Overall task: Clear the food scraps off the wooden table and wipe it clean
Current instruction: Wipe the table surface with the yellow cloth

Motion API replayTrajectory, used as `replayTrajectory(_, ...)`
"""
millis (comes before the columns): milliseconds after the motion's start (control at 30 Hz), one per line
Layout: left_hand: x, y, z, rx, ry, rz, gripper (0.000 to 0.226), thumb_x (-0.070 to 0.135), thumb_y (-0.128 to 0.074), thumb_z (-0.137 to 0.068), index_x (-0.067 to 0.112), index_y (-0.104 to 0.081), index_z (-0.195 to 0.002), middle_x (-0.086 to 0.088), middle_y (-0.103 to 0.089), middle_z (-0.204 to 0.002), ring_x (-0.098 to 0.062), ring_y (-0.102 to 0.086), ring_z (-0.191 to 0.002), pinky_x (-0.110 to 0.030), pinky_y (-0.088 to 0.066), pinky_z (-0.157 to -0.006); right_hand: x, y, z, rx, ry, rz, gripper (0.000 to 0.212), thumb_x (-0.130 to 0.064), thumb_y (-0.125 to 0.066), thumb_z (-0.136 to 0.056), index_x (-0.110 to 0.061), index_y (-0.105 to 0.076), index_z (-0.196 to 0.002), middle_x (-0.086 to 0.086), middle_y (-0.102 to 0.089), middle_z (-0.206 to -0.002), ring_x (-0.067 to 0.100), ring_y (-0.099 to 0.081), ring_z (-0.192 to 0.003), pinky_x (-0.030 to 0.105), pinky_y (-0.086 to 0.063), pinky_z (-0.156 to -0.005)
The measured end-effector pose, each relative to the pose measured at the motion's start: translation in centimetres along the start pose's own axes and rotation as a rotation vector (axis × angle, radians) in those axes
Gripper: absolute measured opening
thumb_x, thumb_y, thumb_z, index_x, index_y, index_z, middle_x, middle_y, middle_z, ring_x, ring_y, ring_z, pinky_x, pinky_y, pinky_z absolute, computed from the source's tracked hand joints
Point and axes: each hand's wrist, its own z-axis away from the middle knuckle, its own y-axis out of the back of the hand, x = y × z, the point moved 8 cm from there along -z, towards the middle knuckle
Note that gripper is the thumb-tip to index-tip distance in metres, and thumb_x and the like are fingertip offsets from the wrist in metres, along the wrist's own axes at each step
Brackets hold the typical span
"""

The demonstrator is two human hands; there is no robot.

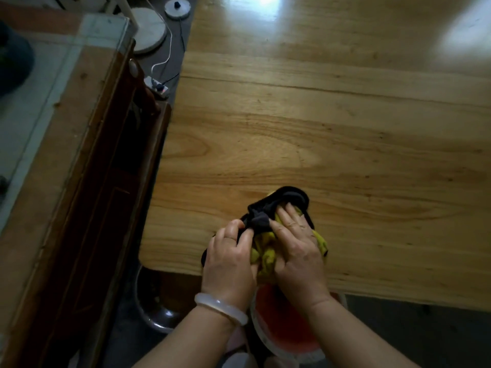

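Pinching a dark fold of the cloth [268, 221], the left hand [228, 258] has its fingers [240, 227] curled tight on the fabric. The right hand [295, 251] lies over the yellow part of the same cloth, fingers fairly straight and close together, pressing it down on the table [345, 134]. Cloth is bunched, black and yellow, sitting just inside the near table edge, close to the near left corner. A pale bangle [220, 308] sits on the left wrist. Directly below the hands, off the table edge, is a red bucket [287, 330] with a white rim. Wide bare wood runs ahead and to the right of the cloth. Left of the table, across a narrow gap, stands a dark wooden cabinet with a glass top [66, 123]. Food scraps: can't tell any on the surface.
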Motion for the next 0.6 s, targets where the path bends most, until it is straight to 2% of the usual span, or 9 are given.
replayTrajectory(67,-0.8,-0.2,1.3,0.041,0.025,0.048,0.057,0.009,-0.087,-0.045,0.009,-0.068,-0.099,-0.007,-0.061,-0.107,-0.029,-0.062,-0.095,-0.041,-0.055,-0.078,-0.7,-0.5,1.1,-0.020,0.026,-0.047,0.048,-0.010,-0.049,-0.077,-0.015,-0.067,-0.121,0.005,-0.054,-0.139,0.008,-0.027,-0.138,0.030,-0.018,-0.116)
replayTrajectory(233,-3.6,0.6,3.9,0.159,0.123,0.054,0.049,-0.004,-0.079,-0.053,0.006,-0.068,-0.099,-0.005,-0.060,-0.104,-0.026,-0.059,-0.094,-0.037,-0.052,-0.077,-3.2,-2.0,2.8,-0.114,0.080,-0.125,0.048,-0.006,-0.061,-0.071,-0.017,-0.069,-0.118,0.004,-0.057,-0.137,0.010,-0.032,-0.137,0.034,-0.019,-0.118)
replayTrajectory(300,-5.1,1.1,5.0,0.213,0.222,0.080,0.046,-0.009,-0.074,-0.056,0.004,-0.068,-0.100,-0.007,-0.061,-0.103,-0.027,-0.059,-0.093,-0.036,-0.050,-0.078,-4.5,-3.0,3.3,-0.193,0.079,-0.189,0.048,-0.002,-0.064,-0.073,-0.016,-0.068,-0.118,0.003,-0.057,-0.137,0.006,-0.030,-0.137,0.037,-0.020,-0.117)
replayTrajectory(400,-7.9,2.6,6.8,0.350,0.425,0.256,0.042,-0.015,-0.066,-0.063,0.002,-0.067,-0.102,-0.011,-0.062,-0.105,-0.027,-0.059,-0.095,-0.032,-0.045,-0.081,-7.2,-4.5,3.4,-0.366,-0.009,-0.338,0.052,0.002,-0.057,-0.080,-0.020,-0.063,-0.127,-0.003,-0.048,-0.145,0.001,-0.024,-0.139,0.030,-0.017,-0.120)
replayTrajectory(500,-10.0,2.8,9.7,0.411,0.691,0.461,0.042,-0.009,-0.063,-0.074,0.009,-0.064,-0.112,-0.010,-0.061,-0.111,-0.026,-0.056,-0.104,-0.038,-0.046,-0.090,-9.3,-4.9,4.1,-0.475,-0.162,-0.546,0.050,0.000,-0.052,-0.088,-0.027,-0.062,-0.128,-0.010,-0.045,-0.145,-0.001,-0.032,-0.136,0.018,-0.022,-0.115)
replayTrajectory(600,-11.2,2.5,12.6,0.425,0.848,0.585,0.039,-0.002,-0.065,-0.078,0.014,-0.063,-0.113,-0.009,-0.063,-0.104,-0.026,-0.057,-0.101,-0.042,-0.049,-0.089,-10.8,-5.5,6.0,-0.545,-0.274,-0.704,0.040,-0.010,-0.055,-0.092,-0.033,-0.063,-0.123,-0.017,-0.051,-0.133,-0.010,-0.042,-0.120,0.013,-0.032,-0.107)
